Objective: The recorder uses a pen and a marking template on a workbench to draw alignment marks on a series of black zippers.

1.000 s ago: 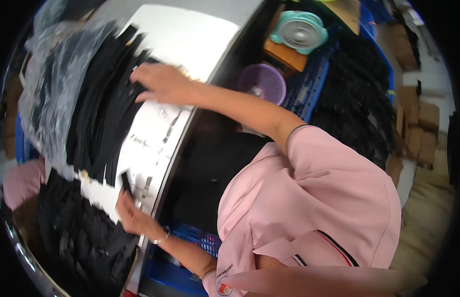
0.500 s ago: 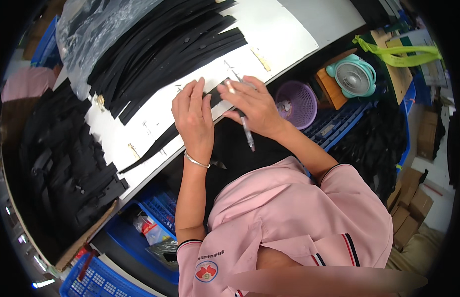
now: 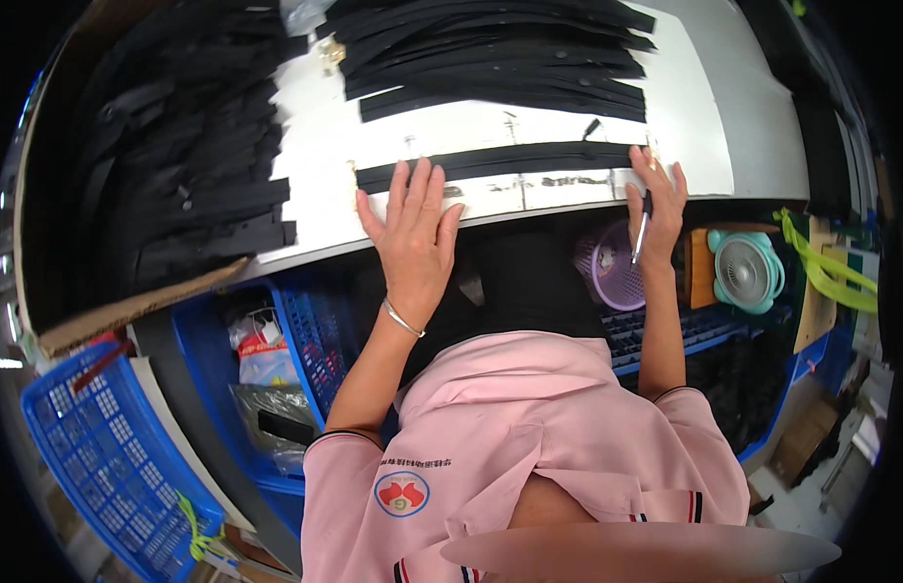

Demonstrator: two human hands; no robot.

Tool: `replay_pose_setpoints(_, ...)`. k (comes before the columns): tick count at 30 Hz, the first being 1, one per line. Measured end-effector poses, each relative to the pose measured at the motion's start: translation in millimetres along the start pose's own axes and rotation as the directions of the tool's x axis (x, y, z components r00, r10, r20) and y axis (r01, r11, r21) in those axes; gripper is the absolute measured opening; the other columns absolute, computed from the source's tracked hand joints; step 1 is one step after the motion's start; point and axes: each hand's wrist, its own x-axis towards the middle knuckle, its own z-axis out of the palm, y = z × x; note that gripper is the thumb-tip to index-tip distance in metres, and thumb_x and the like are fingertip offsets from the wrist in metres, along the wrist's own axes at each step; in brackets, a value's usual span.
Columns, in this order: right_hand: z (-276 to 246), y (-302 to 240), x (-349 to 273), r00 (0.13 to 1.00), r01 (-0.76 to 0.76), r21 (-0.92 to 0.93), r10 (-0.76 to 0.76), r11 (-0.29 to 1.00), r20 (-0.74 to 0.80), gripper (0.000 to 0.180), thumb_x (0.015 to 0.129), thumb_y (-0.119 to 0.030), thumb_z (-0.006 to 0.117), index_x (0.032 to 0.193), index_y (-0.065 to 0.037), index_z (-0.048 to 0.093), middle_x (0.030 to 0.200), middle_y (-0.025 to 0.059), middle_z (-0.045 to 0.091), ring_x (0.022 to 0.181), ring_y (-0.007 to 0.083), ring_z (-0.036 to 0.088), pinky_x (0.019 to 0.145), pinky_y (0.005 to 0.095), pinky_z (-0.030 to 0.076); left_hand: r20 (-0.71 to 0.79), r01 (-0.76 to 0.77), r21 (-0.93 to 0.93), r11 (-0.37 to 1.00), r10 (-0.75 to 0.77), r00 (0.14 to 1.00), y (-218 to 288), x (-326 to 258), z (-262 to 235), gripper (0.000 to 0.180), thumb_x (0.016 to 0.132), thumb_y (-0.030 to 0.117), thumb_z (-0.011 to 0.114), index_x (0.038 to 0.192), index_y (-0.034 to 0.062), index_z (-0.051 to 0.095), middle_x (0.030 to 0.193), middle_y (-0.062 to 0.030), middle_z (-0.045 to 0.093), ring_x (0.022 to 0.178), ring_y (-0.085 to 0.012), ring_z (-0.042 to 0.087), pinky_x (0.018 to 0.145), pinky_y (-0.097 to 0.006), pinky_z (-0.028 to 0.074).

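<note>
A long black strip [image 3: 500, 158], which looks like a zipper with a small pull tab [image 3: 592, 129] near its right end, lies straight along the front of a white board [image 3: 699, 146]. My left hand [image 3: 412, 233] is flat and open, its fingertips on the strip's left end. At the other end, the fingertips of my right hand [image 3: 663, 209] touch the strip. That hand also holds a pen [image 3: 642, 231], tip pointing away from the strip. Pen marks show on the board around the strip.
Behind the strip lies a row of similar black strips [image 3: 490, 53]. A large heap of black pieces [image 3: 179, 155] fills the left side. Below the table edge are a purple basket [image 3: 618, 277], a teal fan [image 3: 748, 272] and blue crates [image 3: 121, 457].
My hands have moved apart, from close together over the strip to its two ends. The strip, slanted before, now appears level and straight. The view has turned. The pen stays in my right hand.
</note>
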Motion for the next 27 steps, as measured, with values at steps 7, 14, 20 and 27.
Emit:
replay_pose_setpoints(7, -5, -14, 14, 0.998, 0.008, -0.075, -0.003, 0.997, 0.067, 0.028, 0.099, -0.006, 0.065, 0.127, -0.010, 0.068, 0.126, 0.0044, 0.074, 0.126, 0.0225, 0.066, 0.119, 0.0479, 0.032, -0.055, 0.089, 0.031, 0.996, -0.087, 0.995, -29, -14, -17, 0.054, 0.092, 0.033, 0.076, 0.139, 0.0086, 0.064, 0.146, -0.0081, 0.061, 0.144, -0.0294, 0.048, 0.122, -0.060, 0.011)
replay_pose_setpoints(14, 15, -113, 62, 0.899, -0.438, 0.663, 0.280, 0.607, 0.337, 0.021, 0.105, -0.016, 0.061, 0.118, -0.005, 0.072, 0.104, 0.0051, 0.074, 0.095, 0.0131, 0.068, 0.087, 0.0306, 0.053, -0.153, 0.079, 0.020, 0.997, -0.075, 0.985, -32, -15, -9, 0.051, 0.090, 0.032, 0.077, 0.135, 0.0090, 0.067, 0.139, -0.0077, 0.065, 0.141, -0.0294, 0.051, 0.121, -0.055, 0.018)
replay_pose_setpoints(20, 71, -177, 87, 0.848, -0.527, 0.756, 0.190, 0.387, 0.495, 0.019, 0.100, -0.013, 0.068, 0.100, 0.005, 0.074, 0.089, 0.0047, 0.074, 0.068, 0.0094, 0.065, 0.060, 0.0252, 0.050, -0.163, 0.080, 0.003, 0.997, -0.079, 0.984, -30, -12, -10, 0.051, 0.089, 0.031, 0.078, 0.133, 0.0080, 0.068, 0.138, -0.0078, 0.066, 0.139, -0.0289, 0.052, 0.119, -0.055, 0.022)
replay_pose_setpoints(27, 94, -182, 84, 0.921, -0.332, 0.705, 0.055, 0.627, 0.386, 0.023, 0.096, -0.008, 0.070, 0.083, 0.011, 0.069, 0.093, 0.0079, 0.076, 0.064, 0.0120, 0.064, 0.057, 0.0274, 0.047, -0.186, 0.080, -0.002, 0.997, -0.079, 0.979, -32, -14, -9, 0.051, 0.088, 0.032, 0.078, 0.131, 0.0071, 0.069, 0.136, -0.0076, 0.066, 0.137, -0.0283, 0.053, 0.118, -0.055, 0.023)
